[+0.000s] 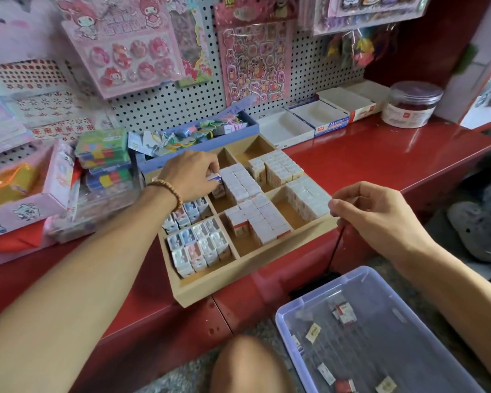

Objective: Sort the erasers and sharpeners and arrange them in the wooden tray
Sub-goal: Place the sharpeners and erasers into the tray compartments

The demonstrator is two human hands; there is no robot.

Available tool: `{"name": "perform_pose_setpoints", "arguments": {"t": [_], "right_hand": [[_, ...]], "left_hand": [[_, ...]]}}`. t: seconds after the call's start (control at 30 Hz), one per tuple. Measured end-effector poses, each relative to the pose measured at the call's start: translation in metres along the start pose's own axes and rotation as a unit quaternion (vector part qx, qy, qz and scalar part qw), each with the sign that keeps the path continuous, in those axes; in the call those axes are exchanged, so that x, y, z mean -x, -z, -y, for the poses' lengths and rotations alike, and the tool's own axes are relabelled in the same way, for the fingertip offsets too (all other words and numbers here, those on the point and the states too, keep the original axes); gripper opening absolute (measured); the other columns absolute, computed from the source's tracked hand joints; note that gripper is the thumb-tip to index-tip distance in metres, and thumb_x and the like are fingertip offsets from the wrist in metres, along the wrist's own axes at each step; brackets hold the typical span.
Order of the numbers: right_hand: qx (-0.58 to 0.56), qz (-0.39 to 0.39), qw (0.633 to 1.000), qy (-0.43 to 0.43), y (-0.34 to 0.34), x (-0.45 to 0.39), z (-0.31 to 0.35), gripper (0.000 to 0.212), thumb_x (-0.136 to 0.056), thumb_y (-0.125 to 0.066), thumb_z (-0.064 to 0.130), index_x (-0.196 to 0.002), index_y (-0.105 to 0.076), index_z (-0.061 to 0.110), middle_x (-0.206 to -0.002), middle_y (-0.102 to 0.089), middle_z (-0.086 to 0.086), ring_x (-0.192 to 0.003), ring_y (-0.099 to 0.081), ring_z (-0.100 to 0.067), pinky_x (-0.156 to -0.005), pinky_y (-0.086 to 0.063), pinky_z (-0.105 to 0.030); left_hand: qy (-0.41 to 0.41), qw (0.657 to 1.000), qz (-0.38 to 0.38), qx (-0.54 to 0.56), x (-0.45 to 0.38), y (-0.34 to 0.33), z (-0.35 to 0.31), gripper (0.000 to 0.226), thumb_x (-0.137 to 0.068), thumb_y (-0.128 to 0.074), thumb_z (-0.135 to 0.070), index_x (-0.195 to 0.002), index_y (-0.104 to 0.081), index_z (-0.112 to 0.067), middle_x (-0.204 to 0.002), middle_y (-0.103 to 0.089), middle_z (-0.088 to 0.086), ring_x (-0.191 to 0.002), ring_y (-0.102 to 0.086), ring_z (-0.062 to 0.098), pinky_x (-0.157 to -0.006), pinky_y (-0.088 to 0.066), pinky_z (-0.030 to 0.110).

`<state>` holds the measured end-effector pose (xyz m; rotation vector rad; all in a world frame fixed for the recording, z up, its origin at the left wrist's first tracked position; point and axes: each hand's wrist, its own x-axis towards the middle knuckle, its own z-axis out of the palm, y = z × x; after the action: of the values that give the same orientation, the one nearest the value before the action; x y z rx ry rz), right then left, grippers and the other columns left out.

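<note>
The left hand (192,177) is pinching a small wrapped eraser (214,181) and lowering it into a middle compartment of the wooden tray (238,282) on the red shelf (380,154). It could be knocking over neighbouring upright erasers, since the rows are packed tight. The right hand (377,214) is hovering loosely curled, holding nothing, near the tray's right edge. The erasers are looking white and paper-sleeved.

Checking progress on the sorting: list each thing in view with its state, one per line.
Wooden tray: most compartments part filled, back ones nearly bare.
Left hand: pinching a small eraser over the tray.
Right hand: loosely curled, holding nothing.
Plastic bin: uncovered, few pieces left.
Round jar: lid on.
</note>
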<state>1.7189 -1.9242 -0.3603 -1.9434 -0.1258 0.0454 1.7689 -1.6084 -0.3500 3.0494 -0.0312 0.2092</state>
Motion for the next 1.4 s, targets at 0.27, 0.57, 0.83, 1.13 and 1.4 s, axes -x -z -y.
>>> {"name": "perform_pose_setpoints", "arguments": {"t": [0.27, 0.57, 0.83, 1.13, 1.4], "right_hand": [[0.014, 0.018, 1.000, -0.018, 0.003, 0.006, -0.006, 0.004, -0.092, -0.067, 0.020, -0.091, -0.072, 0.020, -0.080, -0.075, -0.003, -0.073, -0.069, -0.021, -0.079, -0.057, -0.046], [0.008, 0.023, 1.000, -0.012, 0.010, 0.012, -0.001, 0.005, -0.092, -0.068, 0.020, -0.089, -0.071, 0.019, -0.082, -0.074, -0.011, -0.081, -0.069, -0.035, -0.082, -0.056, -0.051], [0.024, 0.019, 0.999, 0.010, 0.033, 0.030, -0.005, 0.005, -0.089, -0.069, 0.024, -0.086, -0.072, 0.022, -0.077, -0.073, -0.006, -0.082, -0.068, -0.030, -0.081, -0.057, -0.051], [0.063, 0.010, 0.998, -0.004, 0.055, 0.055, -0.065, 0.004, -0.089, -0.069, 0.026, -0.085, -0.070, 0.024, -0.081, -0.072, -0.004, -0.072, -0.064, -0.017, -0.073, -0.054, -0.038], [0.098, 0.046, 0.992, -0.057, 0.046, 0.074, -0.166, 0.006, -0.090, -0.068, 0.025, -0.089, -0.070, 0.019, -0.069, -0.062, 0.007, -0.059, -0.053, -0.001, -0.049, -0.038, -0.011]], "left_hand": [[0.003, 0.998, -0.045, -0.032, 0.003, -0.017, 0.002, 0.017, -0.084, -0.066, -0.031, -0.098, -0.063, -0.022, -0.100, -0.062, 0.000, -0.100, -0.057, 0.023, -0.069, -0.038, 0.032], [-0.006, 1.000, -0.016, 0.017, 0.020, 0.017, -0.016, 0.019, -0.086, -0.065, -0.036, -0.100, -0.067, -0.022, -0.099, -0.065, -0.004, -0.097, -0.060, 0.019, -0.085, -0.052, 0.042], [-0.060, 0.981, -0.006, 0.185, 0.095, 0.026, -0.084, 0.011, -0.083, -0.072, -0.030, -0.089, -0.070, -0.022, -0.082, -0.067, -0.011, -0.077, -0.064, 0.005, -0.075, -0.053, 0.027], [-0.080, 0.949, 0.119, 0.279, 0.173, -0.024, -0.167, 0.010, -0.084, -0.072, -0.036, -0.089, -0.070, -0.028, -0.083, -0.068, -0.013, -0.080, -0.063, 0.000, -0.065, -0.044, 0.009], [-0.044, 0.915, 0.226, 0.331, 0.239, -0.124, -0.230, 0.013, -0.084, -0.073, -0.031, -0.075, -0.064, -0.026, -0.075, -0.067, -0.011, -0.071, -0.060, -0.001, -0.065, -0.042, 0.011]]}}
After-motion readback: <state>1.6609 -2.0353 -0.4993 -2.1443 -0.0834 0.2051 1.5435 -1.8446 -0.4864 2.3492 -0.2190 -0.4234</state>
